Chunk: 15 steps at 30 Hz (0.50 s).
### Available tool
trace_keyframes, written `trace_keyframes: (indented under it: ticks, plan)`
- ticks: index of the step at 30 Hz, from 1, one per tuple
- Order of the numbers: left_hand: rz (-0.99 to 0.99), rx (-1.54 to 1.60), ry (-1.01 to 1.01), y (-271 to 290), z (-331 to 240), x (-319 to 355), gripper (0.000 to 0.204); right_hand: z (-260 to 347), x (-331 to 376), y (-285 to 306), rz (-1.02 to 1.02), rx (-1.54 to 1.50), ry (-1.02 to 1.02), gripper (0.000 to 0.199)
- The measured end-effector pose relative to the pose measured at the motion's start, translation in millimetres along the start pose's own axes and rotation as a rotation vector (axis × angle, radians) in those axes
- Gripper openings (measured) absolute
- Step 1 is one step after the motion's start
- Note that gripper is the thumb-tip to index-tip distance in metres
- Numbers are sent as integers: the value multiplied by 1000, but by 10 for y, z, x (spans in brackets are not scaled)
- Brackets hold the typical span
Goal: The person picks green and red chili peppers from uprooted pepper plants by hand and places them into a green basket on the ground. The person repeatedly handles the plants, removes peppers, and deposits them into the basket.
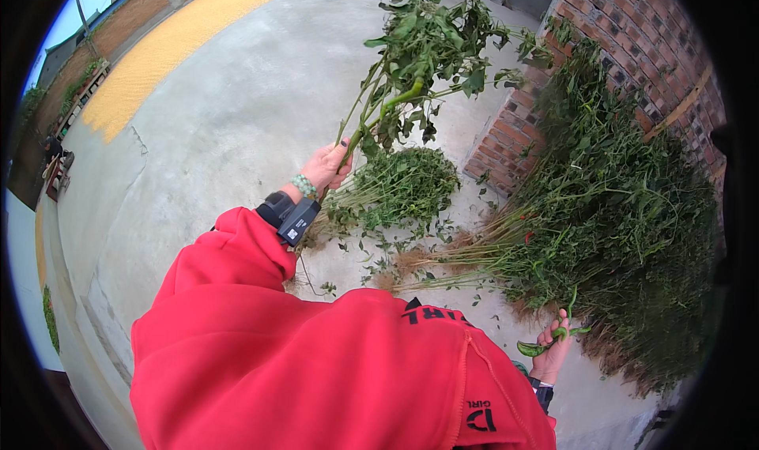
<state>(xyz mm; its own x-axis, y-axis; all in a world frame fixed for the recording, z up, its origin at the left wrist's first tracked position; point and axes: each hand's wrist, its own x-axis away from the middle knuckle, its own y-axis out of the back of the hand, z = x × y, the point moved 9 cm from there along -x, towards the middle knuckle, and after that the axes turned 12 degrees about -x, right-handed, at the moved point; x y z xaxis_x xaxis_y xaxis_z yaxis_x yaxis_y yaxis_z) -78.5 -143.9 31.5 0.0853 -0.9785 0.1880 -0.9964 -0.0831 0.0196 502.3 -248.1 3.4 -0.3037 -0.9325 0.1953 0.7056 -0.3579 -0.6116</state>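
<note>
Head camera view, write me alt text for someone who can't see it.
A person in a red top holds a leafy plant in the left hand and green peppers in the right hand. A small pile of plants lies on the concrete floor ahead, and a larger heap lies beside a brick wall on the right.

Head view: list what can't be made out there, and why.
Plant in the left hand: head view, top cut off by the upper edge.
Peppers: head view, exact count unclear; the right hand's fingers cover part of them.
Brick wall: head view, part hidden behind the big heap.
Yellow layer: head view, pieces too small to tell apart.
</note>
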Motion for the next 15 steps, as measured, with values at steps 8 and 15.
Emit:
trace_keyframes:
  ticks: [8,15]
  plan:
    - [-121,-136,-180,114,-465,-80,47,42,119,271,-35,-22,53,30]
    - [-96,-118,-202,98,-563,-77,47,65,161,409,-66,-32,79,29]
